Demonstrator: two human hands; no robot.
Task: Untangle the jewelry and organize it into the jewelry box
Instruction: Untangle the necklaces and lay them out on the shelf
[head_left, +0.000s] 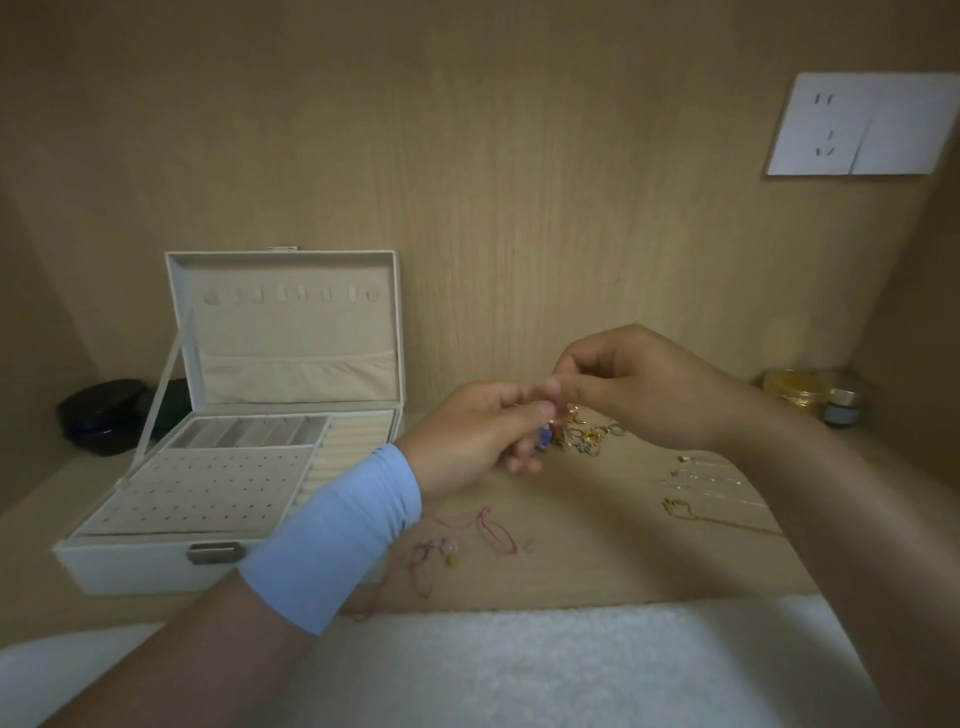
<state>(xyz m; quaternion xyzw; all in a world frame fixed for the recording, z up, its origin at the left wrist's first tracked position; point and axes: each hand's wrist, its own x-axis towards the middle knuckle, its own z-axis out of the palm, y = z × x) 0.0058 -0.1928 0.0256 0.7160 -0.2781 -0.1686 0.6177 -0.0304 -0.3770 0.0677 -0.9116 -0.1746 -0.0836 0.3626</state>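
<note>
Jewelry tangle (582, 436) sits low over the worktop (597, 561), right of the open jewelry box (156, 564). Our left grip (467, 431) and right grip (639, 389) each pinch a piece of it; we should tease one strand free slowly, never tugging the knots any tighter.

surface (597, 566) wood | box (130, 566) 9 o'clock, lid up | black case (101, 415) 10 | tangle (587, 439) 12 | jars (795, 397) 2 | silver chains (701, 478), gold chain (680, 512) 3 | red cord (496, 525) 6
</note>
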